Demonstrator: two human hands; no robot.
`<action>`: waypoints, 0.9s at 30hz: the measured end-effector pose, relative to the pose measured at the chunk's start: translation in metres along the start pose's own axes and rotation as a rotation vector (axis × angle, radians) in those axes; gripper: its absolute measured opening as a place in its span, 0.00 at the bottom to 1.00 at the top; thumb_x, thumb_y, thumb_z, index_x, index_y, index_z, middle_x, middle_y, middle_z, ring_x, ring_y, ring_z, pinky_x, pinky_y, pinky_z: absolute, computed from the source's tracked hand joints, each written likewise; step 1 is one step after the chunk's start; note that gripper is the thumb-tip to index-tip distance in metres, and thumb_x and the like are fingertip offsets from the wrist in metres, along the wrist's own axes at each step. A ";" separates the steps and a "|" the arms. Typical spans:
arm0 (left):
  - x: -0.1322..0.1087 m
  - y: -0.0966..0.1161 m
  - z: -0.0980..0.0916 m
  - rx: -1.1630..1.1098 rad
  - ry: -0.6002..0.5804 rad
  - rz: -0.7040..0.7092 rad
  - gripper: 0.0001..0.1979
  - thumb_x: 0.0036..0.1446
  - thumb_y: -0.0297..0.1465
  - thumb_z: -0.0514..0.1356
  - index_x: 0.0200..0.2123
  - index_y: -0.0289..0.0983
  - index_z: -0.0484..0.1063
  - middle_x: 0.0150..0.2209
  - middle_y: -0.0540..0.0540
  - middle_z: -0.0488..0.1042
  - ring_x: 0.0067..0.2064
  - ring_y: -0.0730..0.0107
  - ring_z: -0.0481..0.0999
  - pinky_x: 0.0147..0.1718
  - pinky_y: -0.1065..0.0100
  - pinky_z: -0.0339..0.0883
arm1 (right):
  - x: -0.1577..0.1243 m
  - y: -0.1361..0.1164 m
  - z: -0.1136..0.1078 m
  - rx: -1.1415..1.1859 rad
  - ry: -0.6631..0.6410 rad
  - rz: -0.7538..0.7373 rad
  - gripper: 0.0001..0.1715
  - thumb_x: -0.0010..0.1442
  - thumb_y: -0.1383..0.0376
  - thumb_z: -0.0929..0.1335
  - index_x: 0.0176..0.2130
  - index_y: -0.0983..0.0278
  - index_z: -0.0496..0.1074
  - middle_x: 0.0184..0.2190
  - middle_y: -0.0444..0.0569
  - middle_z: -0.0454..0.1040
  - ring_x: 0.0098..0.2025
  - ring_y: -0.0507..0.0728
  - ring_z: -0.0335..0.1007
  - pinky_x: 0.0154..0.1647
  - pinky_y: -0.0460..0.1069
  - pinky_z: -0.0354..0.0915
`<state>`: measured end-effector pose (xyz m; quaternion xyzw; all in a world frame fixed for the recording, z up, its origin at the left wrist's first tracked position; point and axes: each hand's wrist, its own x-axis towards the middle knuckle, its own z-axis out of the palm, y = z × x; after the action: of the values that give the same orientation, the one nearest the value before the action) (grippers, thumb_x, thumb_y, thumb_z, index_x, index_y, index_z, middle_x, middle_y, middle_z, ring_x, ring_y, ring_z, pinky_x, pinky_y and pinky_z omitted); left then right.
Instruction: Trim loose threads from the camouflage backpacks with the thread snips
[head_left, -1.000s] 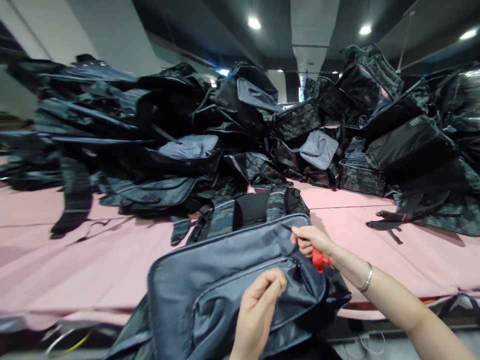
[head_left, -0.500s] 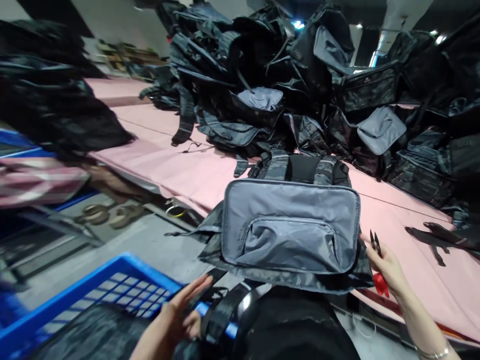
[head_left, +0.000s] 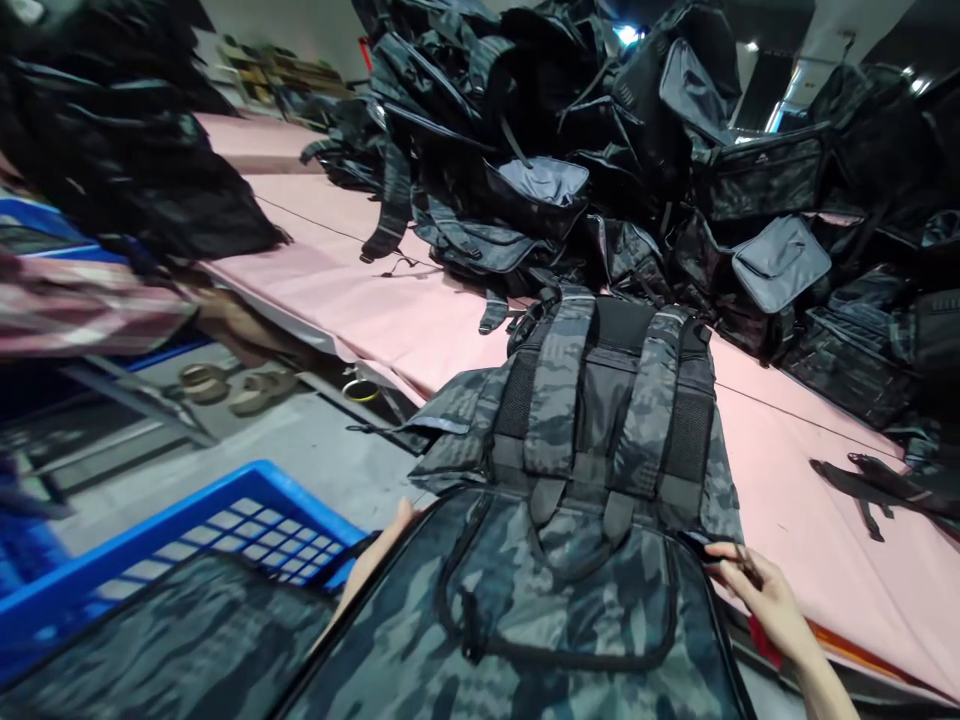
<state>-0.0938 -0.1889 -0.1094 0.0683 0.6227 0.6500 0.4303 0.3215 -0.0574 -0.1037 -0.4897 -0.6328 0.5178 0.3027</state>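
A camouflage backpack (head_left: 585, 590) lies before me, its straps and padded back facing up. Its broad front panel, with a zipped pocket outline and a loop handle, now hangs down towards me over the table edge. My right hand (head_left: 765, 590) is closed at the panel's right edge, fingertips on the rim. Dark thread snips (head_left: 748, 566) sit in that same hand, and something red shows below it. At the panel's left edge is my left hand (head_left: 397, 525), mostly hidden behind the fabric, so its fingers cannot be made out.
Pink-covered tables (head_left: 330, 270) run across the view. A tall heap of dark backpacks (head_left: 517, 160) stands behind, another stack (head_left: 142, 150) at left. A blue plastic crate (head_left: 255, 490) holding a camouflage bag is at lower left. Loose black straps (head_left: 885, 485) lie at right. A person's checked clothing (head_left: 82, 310) shows at left.
The panel has flipped down towards me, from its grey lining to its camouflage outside, uncovering the shoulder straps. My right hand moved down onto its edge; my left hand went behind it.
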 end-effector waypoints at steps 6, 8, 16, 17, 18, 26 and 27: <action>0.007 0.021 0.001 0.202 -0.196 -0.076 0.23 0.32 0.42 0.71 0.31 0.33 0.76 0.29 0.43 0.79 0.30 0.61 0.77 0.30 0.64 0.71 | 0.004 0.008 0.025 -0.163 0.029 -0.016 0.25 0.52 0.48 0.68 0.39 0.64 0.78 0.42 0.55 0.77 0.46 0.66 0.71 0.51 0.60 0.64; 0.008 0.024 0.008 0.239 -0.177 0.009 0.23 0.29 0.40 0.72 0.31 0.35 0.77 0.30 0.43 0.79 0.29 0.62 0.76 0.28 0.66 0.70 | 0.009 0.007 0.030 -0.188 0.031 -0.032 0.24 0.54 0.49 0.67 0.38 0.65 0.78 0.40 0.55 0.78 0.44 0.65 0.73 0.48 0.58 0.66; 0.009 0.017 0.050 0.154 -0.018 0.389 0.21 0.33 0.45 0.69 0.29 0.38 0.77 0.36 0.45 0.78 0.40 0.61 0.74 0.40 0.69 0.66 | 0.040 -0.009 -0.007 -0.323 0.314 -0.134 0.26 0.53 0.48 0.65 0.38 0.67 0.74 0.39 0.57 0.77 0.43 0.65 0.72 0.45 0.55 0.64; 0.007 0.016 0.056 0.139 -0.016 0.403 0.20 0.33 0.45 0.69 0.29 0.38 0.77 0.36 0.45 0.78 0.41 0.61 0.74 0.42 0.68 0.66 | 0.042 -0.014 -0.014 -0.356 0.373 -0.142 0.26 0.54 0.47 0.64 0.38 0.66 0.74 0.39 0.57 0.77 0.43 0.65 0.72 0.45 0.55 0.64; 0.005 0.014 0.062 0.126 -0.017 0.406 0.20 0.34 0.45 0.69 0.29 0.38 0.77 0.36 0.45 0.78 0.42 0.60 0.73 0.42 0.67 0.65 | 0.043 -0.018 -0.020 -0.385 0.430 -0.149 0.27 0.54 0.47 0.64 0.38 0.66 0.74 0.39 0.57 0.77 0.42 0.65 0.72 0.44 0.55 0.63; -0.012 0.001 0.075 -0.011 -0.066 0.174 0.19 0.30 0.41 0.70 0.26 0.35 0.77 0.26 0.45 0.77 0.29 0.64 0.74 0.30 0.66 0.68 | 0.057 -0.004 -0.031 0.186 0.470 -0.072 0.25 0.40 0.49 0.73 0.31 0.65 0.72 0.22 0.45 0.73 0.23 0.54 0.68 0.22 0.47 0.63; -0.013 0.001 0.074 -0.025 -0.086 0.145 0.18 0.30 0.41 0.70 0.25 0.34 0.76 0.25 0.44 0.76 0.28 0.64 0.74 0.28 0.66 0.68 | 0.059 0.001 -0.031 0.263 0.451 -0.042 0.25 0.39 0.50 0.74 0.31 0.65 0.71 0.20 0.43 0.71 0.19 0.51 0.65 0.19 0.45 0.61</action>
<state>-0.0399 -0.1420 -0.0865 0.1354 0.5889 0.6836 0.4093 0.3293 0.0087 -0.1030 -0.5361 -0.4865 0.4671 0.5077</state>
